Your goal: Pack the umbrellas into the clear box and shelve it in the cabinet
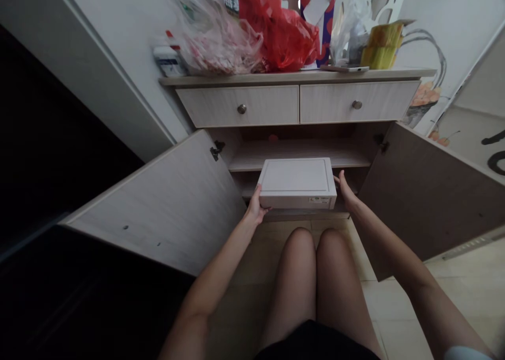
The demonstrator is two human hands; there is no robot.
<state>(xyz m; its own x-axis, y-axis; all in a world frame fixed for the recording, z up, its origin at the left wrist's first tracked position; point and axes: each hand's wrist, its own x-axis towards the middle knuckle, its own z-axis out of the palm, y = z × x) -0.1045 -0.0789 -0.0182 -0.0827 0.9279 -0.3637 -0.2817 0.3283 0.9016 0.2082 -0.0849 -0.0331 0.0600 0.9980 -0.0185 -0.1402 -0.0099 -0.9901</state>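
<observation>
A pale, flat shoebox-like box (298, 177) with a small label on its front is in front of the open cabinet's shelves. My left hand (256, 208) is closed on its left front corner, thumb at the side and fingers under the bottom edge. Beside the box's right side is my right hand (345, 189), its thumb raised and its fingers stretched toward the box. Those fingertips meet the box's edge in view, but whether they press on it I cannot tell. The box partly hides the lower shelf.
Cabinet doors stand swung out on the left (165, 202) and right (430, 191). Above the upper shelf (300, 152) are two closed drawers. A red plastic bag (284, 33), a clear bag (221, 44), a white bottle (168, 60) and a yellow box (381, 47) crowd the cabinet top.
</observation>
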